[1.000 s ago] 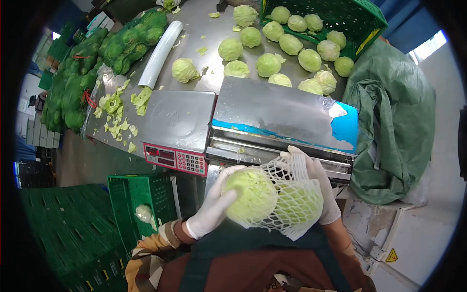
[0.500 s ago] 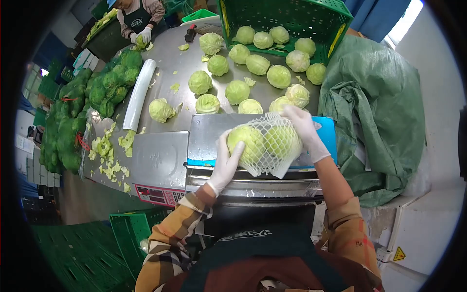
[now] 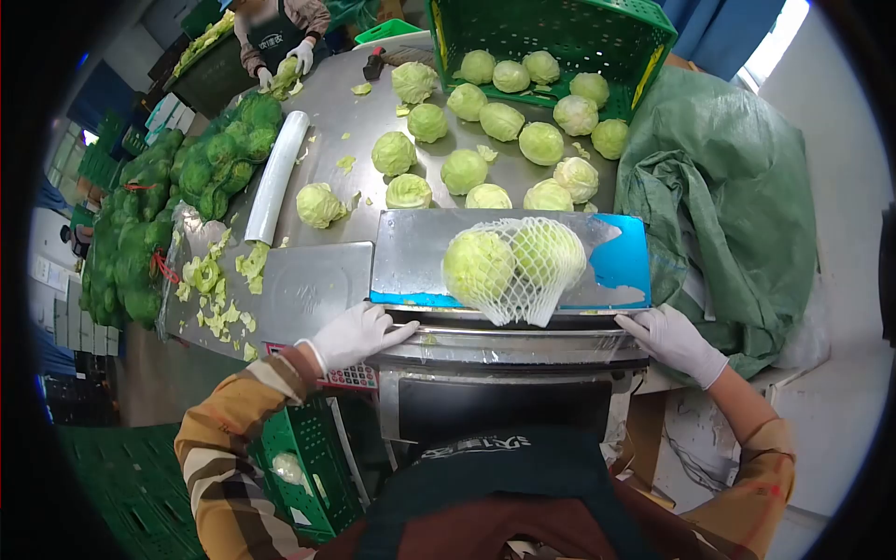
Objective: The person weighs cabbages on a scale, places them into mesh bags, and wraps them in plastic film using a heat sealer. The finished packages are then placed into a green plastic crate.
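Two pale green cabbages sit side by side on the metal and blue plate of a wrapping machine (image 3: 411, 257). The left cabbage (image 3: 476, 261) is partly inside a white foam net (image 3: 527, 303), which stretches over the other one. My left hand (image 3: 359, 336), in a white glove, is at the left end of a shiny strip of clear plastic film (image 3: 523, 343) along the machine's front. My right hand (image 3: 674, 343), gloved too, is at the strip's right end. The fingers of both hands look pinched on the film's edge. Neither hand touches the cabbages.
Several loose cabbages (image 3: 464, 172) lie behind the machine, before a tipped green crate (image 3: 551, 37). A scale (image 3: 317, 289), a white roll (image 3: 278, 177), leaf scraps and netted cabbages (image 3: 224, 154) are leftward. A green sack (image 3: 719, 205) stands right. A co-worker (image 3: 280, 42) handles a cabbage at far left.
Both hands have let go of the netted cabbages, which now rest on the plate. My hands have moved apart and toward me, to the two ends of the film.
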`<state>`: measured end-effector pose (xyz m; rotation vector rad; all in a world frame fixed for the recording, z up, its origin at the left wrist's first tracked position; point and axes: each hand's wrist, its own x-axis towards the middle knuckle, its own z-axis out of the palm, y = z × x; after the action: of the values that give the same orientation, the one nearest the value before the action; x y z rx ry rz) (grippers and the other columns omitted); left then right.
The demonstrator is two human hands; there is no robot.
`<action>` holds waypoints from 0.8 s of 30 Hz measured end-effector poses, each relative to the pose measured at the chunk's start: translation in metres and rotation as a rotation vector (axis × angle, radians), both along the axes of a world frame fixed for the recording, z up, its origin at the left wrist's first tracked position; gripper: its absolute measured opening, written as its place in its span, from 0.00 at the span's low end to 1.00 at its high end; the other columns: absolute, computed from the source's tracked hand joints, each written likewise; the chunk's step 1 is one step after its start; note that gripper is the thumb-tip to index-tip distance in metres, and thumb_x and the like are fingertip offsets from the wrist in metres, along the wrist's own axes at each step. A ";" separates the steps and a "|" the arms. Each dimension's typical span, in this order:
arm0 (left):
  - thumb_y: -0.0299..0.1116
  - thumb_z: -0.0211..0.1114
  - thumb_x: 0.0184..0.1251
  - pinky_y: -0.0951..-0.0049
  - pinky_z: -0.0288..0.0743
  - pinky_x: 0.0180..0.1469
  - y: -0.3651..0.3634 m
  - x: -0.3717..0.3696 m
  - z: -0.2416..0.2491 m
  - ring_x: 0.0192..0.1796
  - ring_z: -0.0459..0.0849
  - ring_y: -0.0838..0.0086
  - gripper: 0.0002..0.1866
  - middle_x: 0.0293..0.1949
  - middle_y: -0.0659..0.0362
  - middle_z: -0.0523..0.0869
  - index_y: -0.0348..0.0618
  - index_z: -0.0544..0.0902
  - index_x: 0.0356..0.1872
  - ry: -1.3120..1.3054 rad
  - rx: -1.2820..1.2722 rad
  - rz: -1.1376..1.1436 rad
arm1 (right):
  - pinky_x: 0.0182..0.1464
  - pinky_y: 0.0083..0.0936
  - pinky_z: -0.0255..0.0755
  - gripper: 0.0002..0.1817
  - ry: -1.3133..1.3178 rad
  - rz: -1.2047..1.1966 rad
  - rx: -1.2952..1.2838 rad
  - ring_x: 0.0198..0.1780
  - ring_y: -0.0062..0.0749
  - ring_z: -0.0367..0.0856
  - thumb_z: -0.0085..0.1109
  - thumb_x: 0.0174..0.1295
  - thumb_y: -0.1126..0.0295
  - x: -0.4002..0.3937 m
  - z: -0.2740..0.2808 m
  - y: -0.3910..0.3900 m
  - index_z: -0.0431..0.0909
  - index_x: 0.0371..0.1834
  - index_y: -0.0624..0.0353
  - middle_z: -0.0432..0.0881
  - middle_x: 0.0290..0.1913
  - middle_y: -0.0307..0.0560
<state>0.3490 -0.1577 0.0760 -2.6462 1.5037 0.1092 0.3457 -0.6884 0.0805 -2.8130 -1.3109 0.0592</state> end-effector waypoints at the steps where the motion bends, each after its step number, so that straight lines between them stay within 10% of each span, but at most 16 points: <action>1: 0.30 0.56 0.61 0.65 0.72 0.42 0.001 0.001 -0.003 0.39 0.78 0.66 0.32 0.33 0.57 0.76 0.48 0.66 0.70 -0.024 0.099 -0.091 | 0.43 0.32 0.72 0.30 -0.027 0.056 -0.122 0.38 0.36 0.76 0.56 0.57 0.74 -0.005 0.001 -0.003 0.70 0.67 0.54 0.73 0.34 0.43; 5: 0.28 0.53 0.62 0.63 0.75 0.34 -0.013 0.007 -0.018 0.33 0.79 0.64 0.33 0.28 0.56 0.77 0.52 0.65 0.72 -0.103 0.075 -0.090 | 0.44 0.31 0.72 0.33 -0.066 0.121 -0.279 0.38 0.36 0.76 0.49 0.58 0.74 -0.004 0.000 0.013 0.66 0.71 0.48 0.73 0.31 0.44; 12: 0.34 0.55 0.70 0.64 0.79 0.34 -0.031 -0.002 -0.033 0.31 0.85 0.62 0.20 0.27 0.53 0.83 0.48 0.78 0.62 -0.004 -0.133 0.182 | 0.28 0.34 0.73 0.16 -0.093 -0.049 0.225 0.23 0.39 0.80 0.59 0.61 0.69 -0.020 -0.043 0.036 0.82 0.53 0.48 0.82 0.25 0.42; 15: 0.32 0.53 0.75 0.70 0.80 0.45 -0.018 -0.034 -0.032 0.38 0.88 0.64 0.15 0.35 0.50 0.89 0.37 0.84 0.52 0.408 -0.727 0.551 | 0.38 0.29 0.79 0.12 0.081 -0.295 0.578 0.36 0.42 0.87 0.62 0.62 0.70 -0.054 -0.032 0.039 0.86 0.49 0.55 0.87 0.37 0.51; 21: 0.31 0.49 0.79 0.70 0.80 0.53 -0.029 -0.109 0.087 0.46 0.88 0.69 0.17 0.40 0.49 0.90 0.26 0.81 0.51 0.725 -1.178 0.785 | 0.25 0.22 0.71 0.12 0.734 -0.877 0.883 0.23 0.18 0.80 0.56 0.69 0.71 -0.123 0.092 0.027 0.86 0.49 0.62 0.85 0.22 0.43; 24: 0.37 0.48 0.81 0.65 0.81 0.53 -0.038 -0.096 0.132 0.44 0.88 0.66 0.20 0.39 0.49 0.89 0.26 0.80 0.51 0.545 -1.378 0.743 | 0.24 0.18 0.70 0.14 0.384 -0.780 1.174 0.20 0.20 0.78 0.51 0.72 0.68 -0.105 0.151 0.038 0.85 0.43 0.68 0.80 0.17 0.41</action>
<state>0.2528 -0.1960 0.2078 -4.4724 0.4647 -0.3004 0.2405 -0.6508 0.2312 -1.8973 0.0031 -0.1403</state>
